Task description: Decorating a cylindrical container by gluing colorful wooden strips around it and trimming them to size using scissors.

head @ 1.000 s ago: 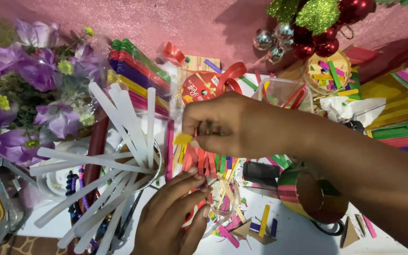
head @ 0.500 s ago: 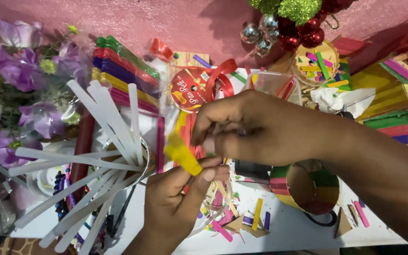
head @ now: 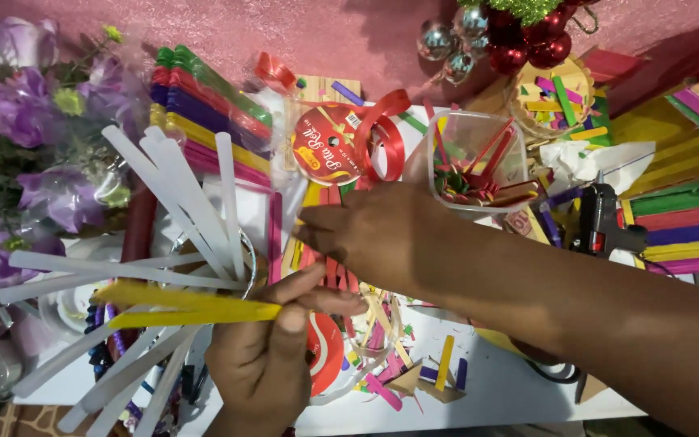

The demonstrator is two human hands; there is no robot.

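Note:
My left hand (head: 273, 364) comes up from the bottom edge and pinches a long yellow strip (head: 180, 303). The strip lies almost level and points left across a fan of white glue sticks (head: 171, 186). My right hand (head: 374, 235) reaches in from the right, just above the left one, knuckles up and fingertips pointing left. It hovers over loose coloured craft sticks (head: 333, 271) beside a pink stick (head: 273, 235). Its fingers are curled together, and I cannot see whether anything is between them.
A red ribbon spool (head: 333, 146) and a clear plastic tub (head: 479, 162) of scraps lie behind the hands. Stacked coloured sticks (head: 204, 113) and purple flowers (head: 10, 97) are at the left. A black glue gun (head: 604, 218) is at the right, shiny baubles (head: 511, 40) at the top.
The yellow strip, earlier short and tilted between both hands, now stretches level to the left in my left hand. My right hand has lifted off it.

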